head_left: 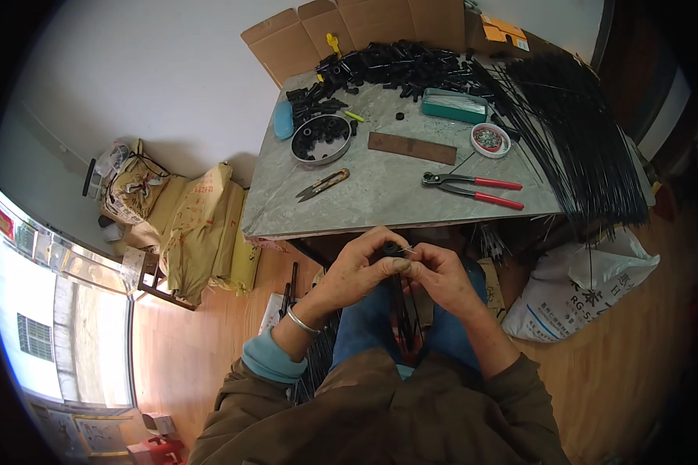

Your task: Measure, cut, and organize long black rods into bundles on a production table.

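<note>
My left hand (353, 277), a metal bangle on its wrist, is closed around a black tube-like piece (393, 249) just in front of the table's near edge. Below it, thin black rods (402, 318) hang down between my knees; whether they join the piece is hard to see. My right hand (442, 280) meets the left one, thumb and forefinger pinched on a thin pale wire or pin (409, 249) at the piece's top end. Nearest on the table lie end-cutting pincers (473, 188) with red handles, and thread snips (323, 186).
The grey table (287, 209) carries a round tin (320, 160) of black parts, a brown flat bar (412, 148), a white dish (491, 140) of small metal bits, a teal box (454, 106), heaped black tubes (395, 66) and long black rods (570, 132). A white sack (554, 298) stands right.
</note>
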The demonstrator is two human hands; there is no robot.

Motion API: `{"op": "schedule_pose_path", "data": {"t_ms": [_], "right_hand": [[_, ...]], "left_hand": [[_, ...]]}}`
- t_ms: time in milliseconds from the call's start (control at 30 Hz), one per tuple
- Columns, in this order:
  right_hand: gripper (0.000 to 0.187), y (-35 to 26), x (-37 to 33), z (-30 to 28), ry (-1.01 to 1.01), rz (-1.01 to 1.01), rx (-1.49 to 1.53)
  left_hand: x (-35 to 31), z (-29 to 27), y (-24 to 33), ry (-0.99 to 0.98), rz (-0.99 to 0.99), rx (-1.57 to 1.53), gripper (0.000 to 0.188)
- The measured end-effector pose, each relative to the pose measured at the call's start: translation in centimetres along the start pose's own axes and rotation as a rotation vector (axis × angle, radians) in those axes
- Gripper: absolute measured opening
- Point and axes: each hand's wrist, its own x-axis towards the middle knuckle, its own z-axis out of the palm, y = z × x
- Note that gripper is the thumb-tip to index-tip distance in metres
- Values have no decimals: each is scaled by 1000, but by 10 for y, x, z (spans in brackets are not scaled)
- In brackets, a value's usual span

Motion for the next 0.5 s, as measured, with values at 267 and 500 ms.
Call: {"op": "schedule_pose_path", "data": {"t_ms": [267, 500], "right_hand": [[17, 1, -5, 1, 41, -6, -102], [22, -37, -5, 6, 222, -361, -502]], "left_hand": [[1, 0, -11, -107, 62, -11, 22], [-5, 14, -15, 12, 27, -305, 35]]}}
